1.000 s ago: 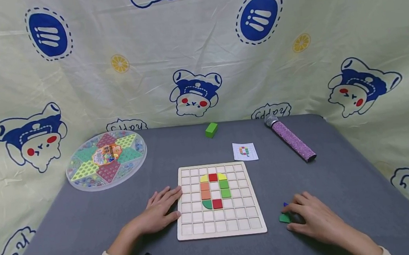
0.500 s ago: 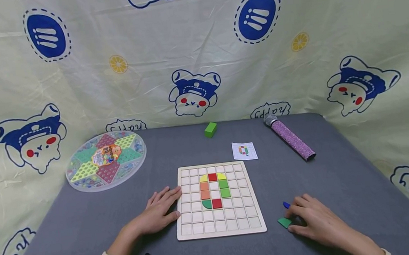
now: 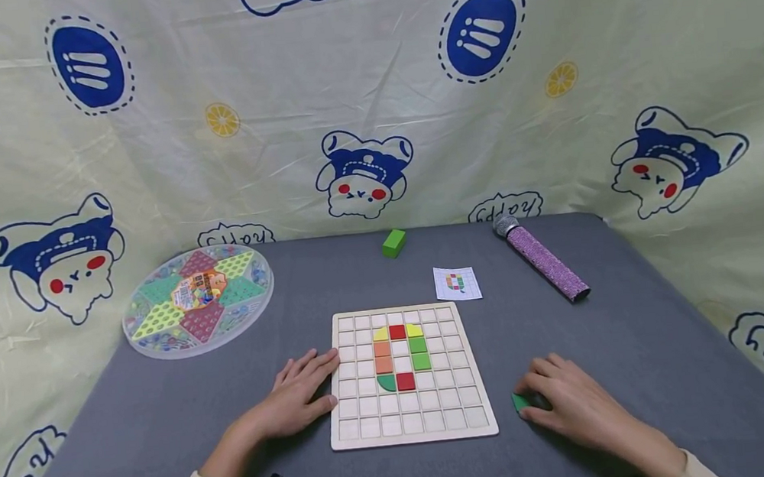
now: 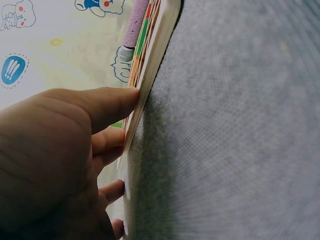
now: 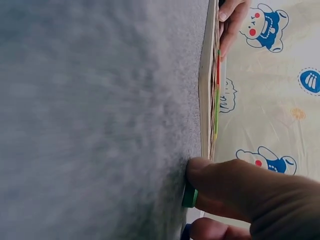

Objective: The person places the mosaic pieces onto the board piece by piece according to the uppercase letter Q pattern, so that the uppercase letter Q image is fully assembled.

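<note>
A pale wooden grid board (image 3: 372,427) lies mid-table, bearing several coloured tiles in a ring: yellow, red, orange, light green and dark green. Beside its left edge my left hand (image 3: 297,400) lies with fingers extended; the thumb (image 4: 117,102) touches the board's side in the left wrist view. To the right of the board, my right hand (image 3: 570,401) pinches a small dark green tile (image 3: 519,403) between thumb and finger, low at the tabletop. In the right wrist view a blue piece (image 5: 186,232) sits by another fingertip; the hand hides it in the head view.
Behind the board is a small printed pattern card (image 3: 458,283). A green block (image 3: 394,243) stands at the table's far edge. A glittery purple microphone (image 3: 546,261) lies back right, and a round Chinese checkers board (image 3: 198,302) back left. A patterned cloth hangs behind.
The right hand has shifted left and slightly away from the person, and the green tile has moved with it. The blue piece has gone out of sight in the head view. The left hand stays put.
</note>
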The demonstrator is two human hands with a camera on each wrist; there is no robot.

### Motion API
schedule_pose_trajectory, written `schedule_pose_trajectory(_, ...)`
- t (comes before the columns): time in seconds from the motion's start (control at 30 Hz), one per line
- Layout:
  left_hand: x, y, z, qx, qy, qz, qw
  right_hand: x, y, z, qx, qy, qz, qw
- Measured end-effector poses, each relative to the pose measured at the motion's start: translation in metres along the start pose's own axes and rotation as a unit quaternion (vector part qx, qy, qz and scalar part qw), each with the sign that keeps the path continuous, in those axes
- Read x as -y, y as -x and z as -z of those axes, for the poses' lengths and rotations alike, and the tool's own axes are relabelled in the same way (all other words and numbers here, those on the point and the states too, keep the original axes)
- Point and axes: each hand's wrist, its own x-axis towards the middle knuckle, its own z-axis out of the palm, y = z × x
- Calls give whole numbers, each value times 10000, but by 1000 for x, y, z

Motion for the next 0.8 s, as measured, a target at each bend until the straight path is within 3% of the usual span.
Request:
schedule_pose_trajectory(0.27, -2, 0, 0, -8, 19, 6, 10000, 0, -10, 1, -38, 5, 45, 10000)
schedule_pose_trajectory(0.6, -1, 0, 0, -9, 38, 61, 10000, -10, -10, 9, 380, 34, 264, 9989)
schedule_pose_trajectory(0.8, -1, 0, 0, 15, 41, 71, 10000, -9, -12, 5, 365, -44, 493, 9981)
